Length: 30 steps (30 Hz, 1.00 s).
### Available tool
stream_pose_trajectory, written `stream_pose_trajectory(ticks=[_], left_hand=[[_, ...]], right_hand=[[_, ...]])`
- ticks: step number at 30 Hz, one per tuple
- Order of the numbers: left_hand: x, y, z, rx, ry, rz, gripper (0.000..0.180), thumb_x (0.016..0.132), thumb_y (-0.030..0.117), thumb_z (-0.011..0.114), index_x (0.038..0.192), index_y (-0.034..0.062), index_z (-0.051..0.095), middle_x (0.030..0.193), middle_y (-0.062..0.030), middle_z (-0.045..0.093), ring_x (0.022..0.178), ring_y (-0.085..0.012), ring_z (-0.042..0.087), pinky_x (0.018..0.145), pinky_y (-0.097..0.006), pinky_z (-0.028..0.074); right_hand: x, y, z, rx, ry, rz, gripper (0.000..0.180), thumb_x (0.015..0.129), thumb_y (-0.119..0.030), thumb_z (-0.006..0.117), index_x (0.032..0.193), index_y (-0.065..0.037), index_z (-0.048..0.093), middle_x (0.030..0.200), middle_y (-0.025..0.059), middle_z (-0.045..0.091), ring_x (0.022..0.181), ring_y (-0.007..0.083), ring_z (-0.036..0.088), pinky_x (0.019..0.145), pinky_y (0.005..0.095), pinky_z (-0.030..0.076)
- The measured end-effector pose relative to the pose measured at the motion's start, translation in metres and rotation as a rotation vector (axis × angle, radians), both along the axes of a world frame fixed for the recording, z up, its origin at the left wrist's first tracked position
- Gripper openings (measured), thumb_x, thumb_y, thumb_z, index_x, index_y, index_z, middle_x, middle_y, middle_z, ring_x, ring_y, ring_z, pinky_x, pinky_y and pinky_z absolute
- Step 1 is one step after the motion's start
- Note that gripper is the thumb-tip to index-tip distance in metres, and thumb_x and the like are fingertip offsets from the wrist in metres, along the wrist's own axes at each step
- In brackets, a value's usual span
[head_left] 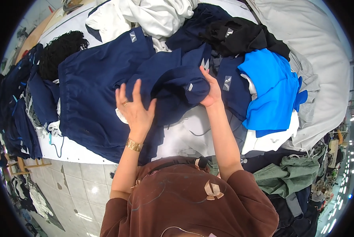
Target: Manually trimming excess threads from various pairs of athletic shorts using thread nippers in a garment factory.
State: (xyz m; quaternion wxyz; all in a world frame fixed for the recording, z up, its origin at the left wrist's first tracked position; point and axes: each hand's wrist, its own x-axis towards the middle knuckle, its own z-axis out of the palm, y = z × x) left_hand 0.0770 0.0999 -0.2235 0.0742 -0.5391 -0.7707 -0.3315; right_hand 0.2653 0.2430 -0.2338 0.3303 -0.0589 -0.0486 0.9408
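A navy garment (167,75) is lifted over the table, its round opening turned up so that a small white label inside shows. My right hand (212,91) grips the edge of this garment at its right side, thumb and fingers around the cloth. Fingers spread, my left hand (136,110) hovers at the left side of the opening, and nothing is held in it. Beneath and to the left lies a stack of navy shorts (94,94) with a gathered waistband and a small light patch on the topmost piece.
White cloth (157,17) is heaped at the back. To the right lie a black garment (244,37), a bright blue garment (270,91) and a big pale grey sack (327,59). Black fringed material (62,51) sits at the left. Green cloth (291,172) hangs near my right elbow.
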Motion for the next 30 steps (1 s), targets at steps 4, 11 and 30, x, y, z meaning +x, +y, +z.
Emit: stream_pose_trajectory(ticks=[4,11,30], left_hand=[[0.011,0.021,0.012,0.167,-0.247,-0.331,0.071,0.065,0.023,0.079,0.127,0.0125,0.047,0.134,-0.0187,0.035,0.128,-0.0405,0.028,0.104,-0.048,0.025],[0.031,0.038,0.033,0.167,-0.384,-0.599,0.052,0.070,0.015,0.075,0.117,0.0093,0.053,0.115,-0.0147,0.053,0.106,-0.0320,0.052,0.092,-0.041,0.041],[0.028,0.037,0.031,0.057,-0.262,-0.548,0.021,0.075,0.007,0.065,0.095,0.0057,0.057,0.094,-0.0108,0.060,0.083,-0.0274,0.056,0.074,-0.034,0.042]], right_hand=[[-0.011,-0.008,0.007,0.032,-0.105,0.095,0.034,0.094,-0.025,0.046,0.109,0.004,0.056,0.107,0.0161,0.063,0.095,0.0269,0.064,0.087,0.0382,0.051],[-0.018,-0.016,0.005,0.101,-0.081,0.164,0.033,0.096,-0.025,0.043,0.105,0.003,0.057,0.098,0.0145,0.064,0.084,0.0220,0.066,0.073,0.0313,0.056],[-0.031,-0.023,0.001,0.691,-0.932,-0.236,0.027,0.092,-0.028,0.053,0.086,-0.003,0.058,0.074,0.0013,0.061,0.062,0.0099,0.056,0.058,0.0224,0.044]])
